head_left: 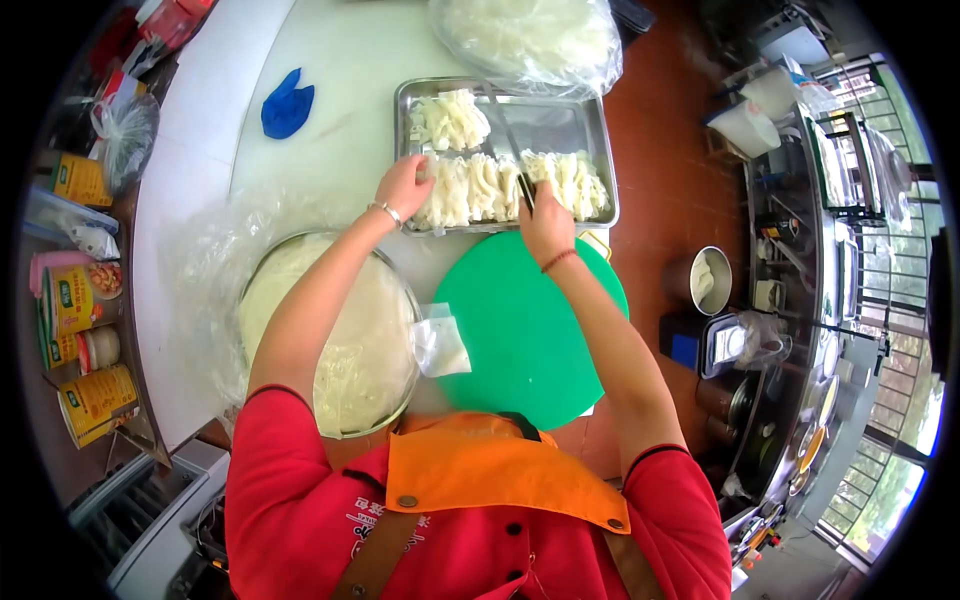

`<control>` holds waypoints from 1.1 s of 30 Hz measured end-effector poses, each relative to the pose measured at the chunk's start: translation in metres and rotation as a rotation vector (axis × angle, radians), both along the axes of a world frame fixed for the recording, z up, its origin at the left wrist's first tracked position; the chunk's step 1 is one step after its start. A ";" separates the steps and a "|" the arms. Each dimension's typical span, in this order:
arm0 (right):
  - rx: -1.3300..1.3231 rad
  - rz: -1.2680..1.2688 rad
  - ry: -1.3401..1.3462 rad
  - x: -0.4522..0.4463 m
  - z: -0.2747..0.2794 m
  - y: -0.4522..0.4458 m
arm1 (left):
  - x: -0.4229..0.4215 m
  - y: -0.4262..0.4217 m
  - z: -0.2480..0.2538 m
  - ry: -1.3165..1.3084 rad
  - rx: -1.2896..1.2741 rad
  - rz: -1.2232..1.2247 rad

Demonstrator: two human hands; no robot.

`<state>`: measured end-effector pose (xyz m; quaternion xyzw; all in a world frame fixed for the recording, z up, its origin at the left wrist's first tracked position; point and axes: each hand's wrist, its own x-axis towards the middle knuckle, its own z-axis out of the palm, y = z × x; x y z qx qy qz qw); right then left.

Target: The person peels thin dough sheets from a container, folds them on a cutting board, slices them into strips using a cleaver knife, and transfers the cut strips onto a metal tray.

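A shallow metal tray point(555, 110) holds several pale, soft-looking strips point(480, 190) in a row along its near side. A separate bunch of strips point(455, 120) lies in the far left of the tray. My left hand point(403, 190) is over the tray's left rim, at the left end of the row. Its thumb and forefinger are apart; the other fingers are partly hidden. My right hand point(547, 225) is wrapped round the black handle of a knife point(524, 185), whose long blade points away across the tray between the strips.
Nearest me are a round green board point(520, 330) and a wide round pan point(412, 395) of pale dough under clear plastic. A small white packet point(440, 345) lies between them. Beyond are a blue cloth-like item point(287, 104) and a large plastic bag point(530, 40). Shelves line the right.
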<state>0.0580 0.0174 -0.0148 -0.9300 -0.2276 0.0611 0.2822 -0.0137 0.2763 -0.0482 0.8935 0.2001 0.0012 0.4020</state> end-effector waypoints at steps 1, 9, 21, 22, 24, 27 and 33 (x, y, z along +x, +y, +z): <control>0.026 -0.005 -0.012 -0.007 -0.001 -0.016 | -0.009 -0.006 -0.003 -0.056 -0.047 0.024; 0.084 -0.156 0.021 -0.140 0.009 -0.149 | -0.064 -0.032 -0.006 -0.341 0.274 -0.055; 0.002 -0.292 0.317 -0.253 0.010 -0.229 | -0.152 -0.106 0.021 0.332 0.475 -0.753; -0.002 -0.282 0.311 -0.252 0.008 -0.228 | -0.149 -0.112 0.023 0.371 0.500 -0.785; -0.009 -0.267 0.302 -0.252 0.007 -0.225 | -0.153 -0.118 0.024 0.354 0.526 -0.830; 0.041 -0.253 0.275 -0.251 -0.002 -0.229 | -0.160 -0.120 0.007 0.225 0.431 -0.822; 0.066 -0.222 0.268 -0.252 -0.008 -0.228 | -0.172 -0.125 0.004 0.275 0.199 -0.778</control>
